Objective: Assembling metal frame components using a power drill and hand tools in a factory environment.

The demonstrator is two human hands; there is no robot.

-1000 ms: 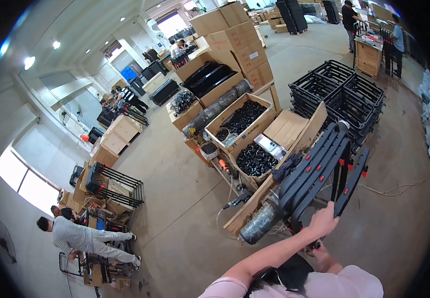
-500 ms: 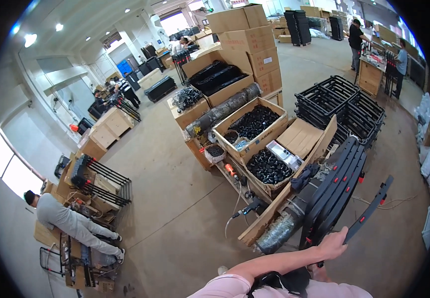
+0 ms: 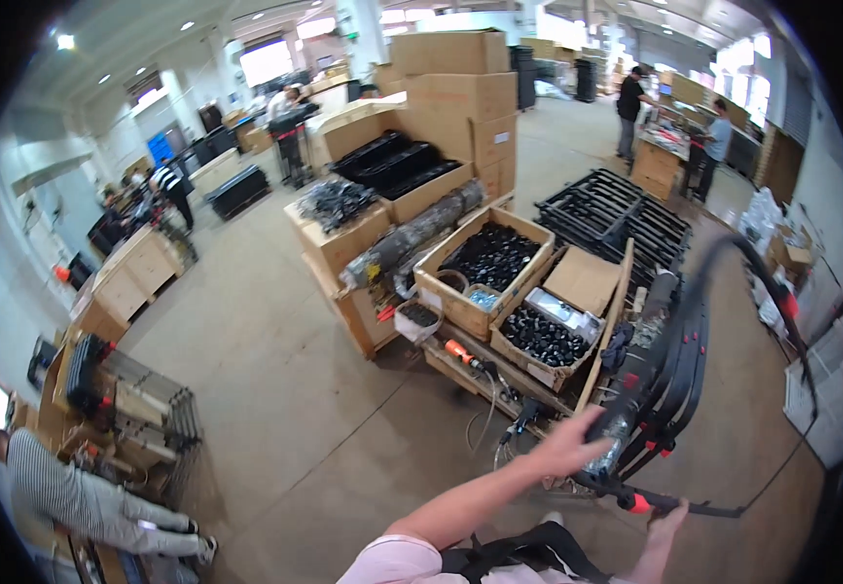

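Gripping black metal frame [image 3: 679, 360] | left hand [image 3: 567, 450] fingers wrapped on it | right hand [image 3: 667, 521] closed around red-tipped bar

Boxes of parts: open cardboard boxes [image 3: 487, 265] holding small black pieces, on a low pallet.
Stack: big closed cartons [image 3: 460, 83] behind them.
Frames: black metal racks [image 3: 608, 206] flat on the floor, right of the boxes.
Drill: orange tool [image 3: 462, 352] at the pallet's front edge.
People: one in a striped shirt [image 3: 61, 492] bent over at lower left; two [image 3: 674, 122] at a far bench.
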